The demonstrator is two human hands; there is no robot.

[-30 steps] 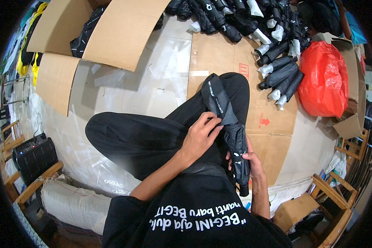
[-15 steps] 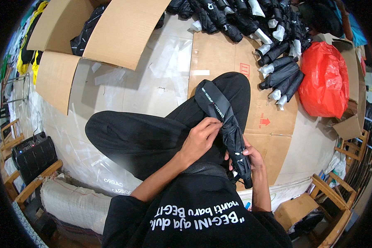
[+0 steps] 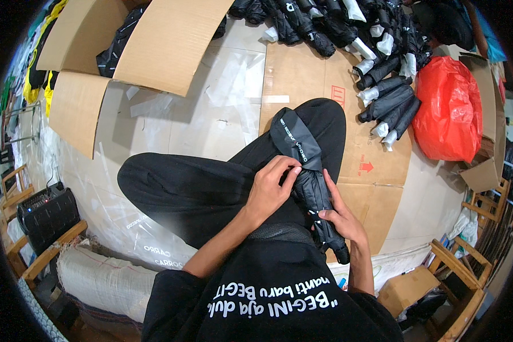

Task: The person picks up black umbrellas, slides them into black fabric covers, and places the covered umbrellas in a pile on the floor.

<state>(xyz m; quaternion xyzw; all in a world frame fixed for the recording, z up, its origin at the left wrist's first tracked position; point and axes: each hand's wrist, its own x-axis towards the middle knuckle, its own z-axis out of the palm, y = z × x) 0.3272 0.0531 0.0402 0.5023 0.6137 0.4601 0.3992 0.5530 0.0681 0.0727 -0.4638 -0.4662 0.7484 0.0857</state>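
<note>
A folded black umbrella (image 3: pixel 310 194) lies at a slant across my lap, its handle end toward my waist. A black fabric sleeve (image 3: pixel 295 137) with pale lettering covers its far end and rests flat over my right thigh. My left hand (image 3: pixel 271 187) pinches the sleeve's open edge between thumb and fingertips. Around the umbrella's body, lower down, my right hand (image 3: pixel 344 218) is closed, with the thumb on top and the index finger stretched along its right side. The fingers beneath the umbrella are mostly hidden.
Several black umbrellas (image 3: pixel 387 102) with white wrapping on their ends lie piled at the far right on flattened cardboard (image 3: pixel 376 211). Beside them is a red plastic bag (image 3: pixel 447 111). An open carton (image 3: pixel 159 45) holding black items stands at the far left. A black speaker-like box (image 3: pixel 48 214) sits further left.
My right hand has shifted up along the umbrella, its index finger now straightened toward the sleeve's edge. The umbrella has tilted slightly, and the sleeve's mouth looks wider. My left hand stays at the edge.
</note>
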